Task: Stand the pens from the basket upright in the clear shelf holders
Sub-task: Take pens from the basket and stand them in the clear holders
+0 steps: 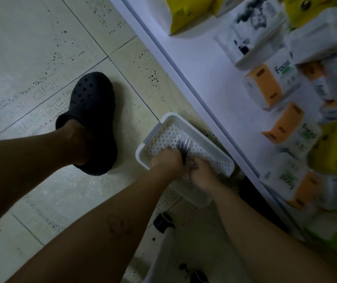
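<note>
Tiled floor (41,48) holds the basket (169,116); inside it left hand (165,161) grips bunched pens (183,149), right hand (202,172) alongside, grasp indiscernible, likely squaring them for lifting.

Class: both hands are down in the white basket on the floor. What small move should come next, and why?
Probably lift the pens straight up out of the basket. The left hand grips the bundle, and the right hand sits against its lower end, though its hold is too blurred to judge.
</note>
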Tool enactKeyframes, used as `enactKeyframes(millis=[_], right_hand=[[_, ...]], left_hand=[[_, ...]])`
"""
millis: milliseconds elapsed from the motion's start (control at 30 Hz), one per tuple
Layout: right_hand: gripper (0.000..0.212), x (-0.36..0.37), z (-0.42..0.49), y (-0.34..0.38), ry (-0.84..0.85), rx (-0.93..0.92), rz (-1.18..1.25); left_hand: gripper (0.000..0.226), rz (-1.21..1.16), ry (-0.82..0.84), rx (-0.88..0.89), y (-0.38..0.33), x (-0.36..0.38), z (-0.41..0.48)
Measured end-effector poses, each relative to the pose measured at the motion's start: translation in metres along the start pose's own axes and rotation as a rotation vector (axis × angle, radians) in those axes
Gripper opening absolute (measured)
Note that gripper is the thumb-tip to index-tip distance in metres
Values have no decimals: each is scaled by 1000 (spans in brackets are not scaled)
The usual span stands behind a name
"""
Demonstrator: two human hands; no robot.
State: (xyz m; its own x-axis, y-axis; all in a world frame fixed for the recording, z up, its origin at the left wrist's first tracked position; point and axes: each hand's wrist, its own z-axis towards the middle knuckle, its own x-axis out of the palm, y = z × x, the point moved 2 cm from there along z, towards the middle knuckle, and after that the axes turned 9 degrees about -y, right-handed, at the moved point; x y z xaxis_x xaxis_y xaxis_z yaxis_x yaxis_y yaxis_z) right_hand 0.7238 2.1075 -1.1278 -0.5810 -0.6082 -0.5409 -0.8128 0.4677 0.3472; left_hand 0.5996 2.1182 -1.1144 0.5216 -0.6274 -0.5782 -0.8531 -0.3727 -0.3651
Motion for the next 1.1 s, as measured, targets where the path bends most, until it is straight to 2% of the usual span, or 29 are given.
enactKeyframes(millis=[100, 200, 400, 500, 667, 833, 1000, 1100], right_hand=[[50, 4, 9, -7, 29, 12, 14], [42, 11, 16, -8, -32, -14, 3], [34, 17, 13, -12, -25, -12, -59], [34, 21, 12, -11, -45, -18, -10], [34, 29, 10, -11, -89, 10, 50], [34, 29, 10, -14, -101, 50, 87], [26, 29, 11, -18, -170, 114, 188], [37, 32, 9, -16, -132, 94, 236]], left_hand=[[36, -15, 32, -11, 7, 10, 13], [50, -50, 22, 21, 11, 19, 16], [53, -107, -33, 36, 16, 29, 21], [70, -40, -44, 95, 17, 37, 25], [53, -14, -66, 77, 18, 39, 25], [69, 6, -112, 102, 17, 41, 25], [73, -20, -121, 106, 15, 43, 28], [69, -48, -153, 103, 15, 45, 29]])
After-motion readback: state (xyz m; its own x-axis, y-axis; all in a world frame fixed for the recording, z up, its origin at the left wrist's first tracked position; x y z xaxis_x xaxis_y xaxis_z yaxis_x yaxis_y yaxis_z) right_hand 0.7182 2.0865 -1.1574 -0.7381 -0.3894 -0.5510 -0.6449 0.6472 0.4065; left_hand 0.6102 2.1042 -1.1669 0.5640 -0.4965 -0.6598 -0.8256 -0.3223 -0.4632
